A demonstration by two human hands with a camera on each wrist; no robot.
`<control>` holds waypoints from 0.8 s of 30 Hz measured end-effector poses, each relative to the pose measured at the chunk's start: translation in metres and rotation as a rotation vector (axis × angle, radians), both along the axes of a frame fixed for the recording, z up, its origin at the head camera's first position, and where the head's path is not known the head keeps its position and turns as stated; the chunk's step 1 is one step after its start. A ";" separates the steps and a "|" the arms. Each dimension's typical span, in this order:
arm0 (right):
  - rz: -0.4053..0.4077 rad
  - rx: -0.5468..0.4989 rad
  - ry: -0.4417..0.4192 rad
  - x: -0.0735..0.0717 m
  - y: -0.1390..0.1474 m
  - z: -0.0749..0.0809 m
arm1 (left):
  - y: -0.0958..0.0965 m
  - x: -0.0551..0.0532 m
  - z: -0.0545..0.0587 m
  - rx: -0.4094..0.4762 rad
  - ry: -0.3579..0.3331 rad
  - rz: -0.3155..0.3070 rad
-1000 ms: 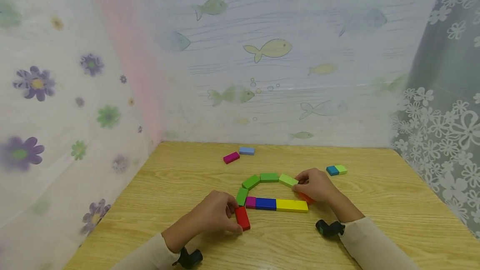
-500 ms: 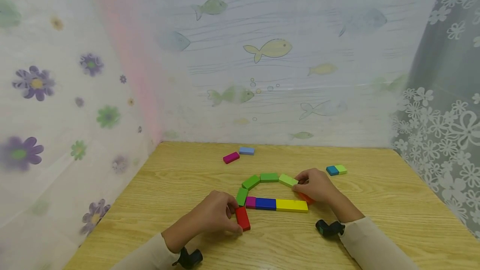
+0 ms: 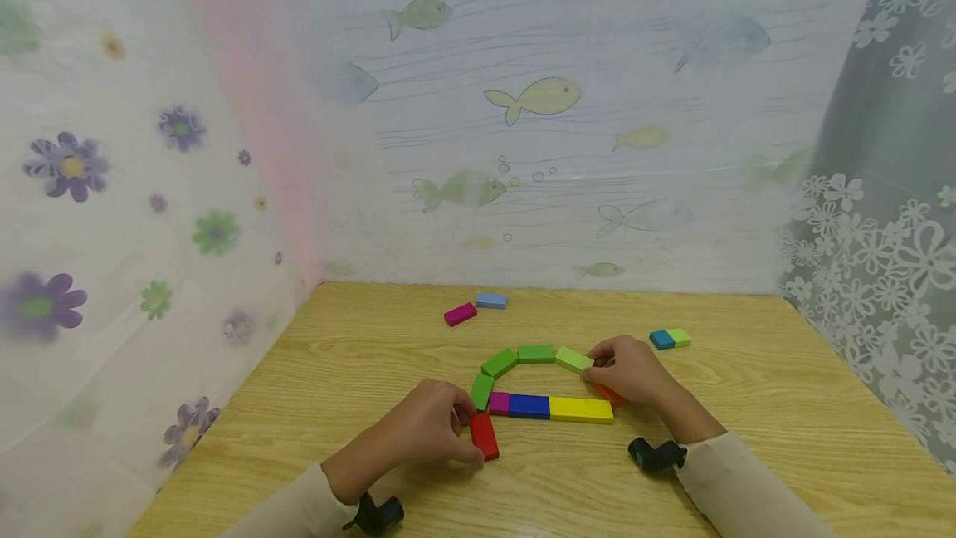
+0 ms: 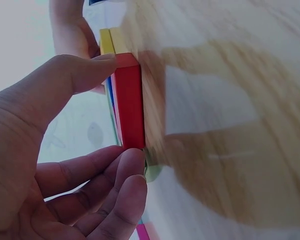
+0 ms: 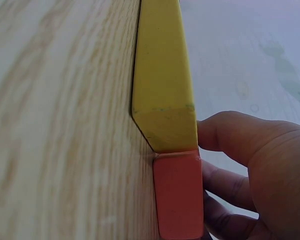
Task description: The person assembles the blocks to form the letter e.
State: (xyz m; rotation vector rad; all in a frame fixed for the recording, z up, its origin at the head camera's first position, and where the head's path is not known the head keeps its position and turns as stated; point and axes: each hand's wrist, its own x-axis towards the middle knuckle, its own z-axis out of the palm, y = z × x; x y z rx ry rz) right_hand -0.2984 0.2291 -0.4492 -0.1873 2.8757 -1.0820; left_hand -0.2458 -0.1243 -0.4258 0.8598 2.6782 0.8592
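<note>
Red block lies flat on the wooden table, slanting off the near end of a curve of green blocks — can't tell if it actually touches the last one. Left hand has it pinched lengthwise, thumb on the near end and fingertips by the far one, probably because that makes its angle easy to tweak. Right hand seems curled round the orange block, just beside the yellow block, but it hides most of the contact. Magenta block, blue block and yellow sit end to end — presumably butted together so the row runs straight.
</note>
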 end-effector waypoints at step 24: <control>-0.003 0.003 0.006 0.000 0.000 0.000 | -0.003 -0.031 0.026 -0.011 0.099 0.079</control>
